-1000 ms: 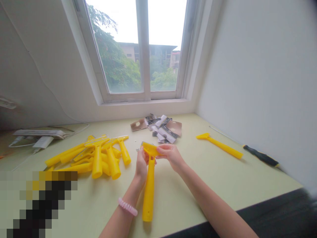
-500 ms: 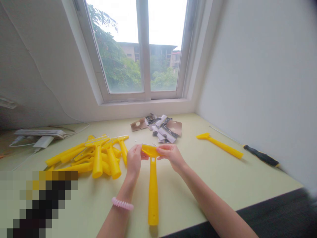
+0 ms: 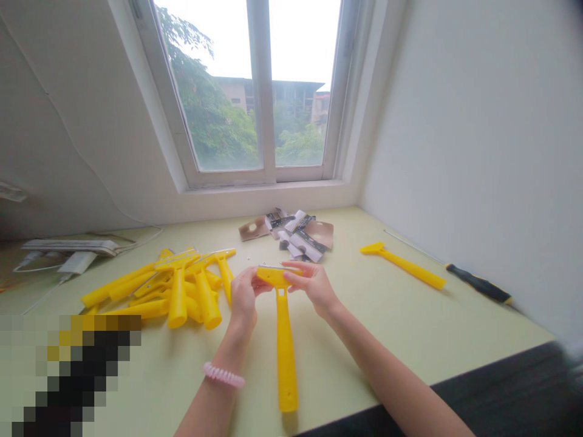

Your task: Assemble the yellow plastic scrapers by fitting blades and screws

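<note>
A yellow scraper points its long handle toward me, with its wide head and a thin metal strip at the far end. My left hand pinches the left end of that head between thumb and fingers. At the right end, my right hand grips the head, its index finger stretched along the metal edge. Left of my hands lies a pile of yellow scrapers. Another yellow scraper lies alone on the right.
Cut cardboard and printed paper pieces lie near the window wall. A black-handled screwdriver rests by the right wall. A white power strip with cables is at the back left of the pale table. Tiny screws lie beyond my hands.
The handle's near end has swung slightly right, and the scraper's head has turned a little. My right index finger has moved onto the metal edge.
</note>
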Available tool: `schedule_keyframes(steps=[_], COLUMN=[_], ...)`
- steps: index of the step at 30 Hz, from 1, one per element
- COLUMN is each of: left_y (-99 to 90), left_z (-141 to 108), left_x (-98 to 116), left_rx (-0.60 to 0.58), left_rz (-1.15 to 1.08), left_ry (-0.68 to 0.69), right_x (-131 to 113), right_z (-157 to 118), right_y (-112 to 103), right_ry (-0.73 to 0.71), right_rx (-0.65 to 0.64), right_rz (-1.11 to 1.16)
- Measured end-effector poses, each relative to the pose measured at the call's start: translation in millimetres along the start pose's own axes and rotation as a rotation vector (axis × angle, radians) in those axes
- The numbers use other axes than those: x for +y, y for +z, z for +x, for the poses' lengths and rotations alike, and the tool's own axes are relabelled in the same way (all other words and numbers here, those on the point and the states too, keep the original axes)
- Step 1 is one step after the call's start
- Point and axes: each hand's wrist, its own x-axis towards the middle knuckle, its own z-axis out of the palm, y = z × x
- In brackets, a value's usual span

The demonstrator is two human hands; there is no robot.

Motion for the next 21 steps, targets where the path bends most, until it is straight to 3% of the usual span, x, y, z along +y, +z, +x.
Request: schedule_keyframes(steps=[7, 13, 21], left_y=[2.0, 9.3, 22.7], left_z=[-2, -8, -25], left_x=[2, 2, -13], left_rx=[-0.003, -0.076, -0.324], left_rz=[-0.065, -0.164, 0.153], left_ry=[-0.047, -0.042, -0.049], right_x=[-1, -3, -4], right_z=[-1, 2, 6], right_y=[0, -5, -11], right_ry=[0.013, 0.03, 0.006], right_rx=[-0.001, 0.025, 0.063], right_rz=[0.015, 0.033, 0.058])
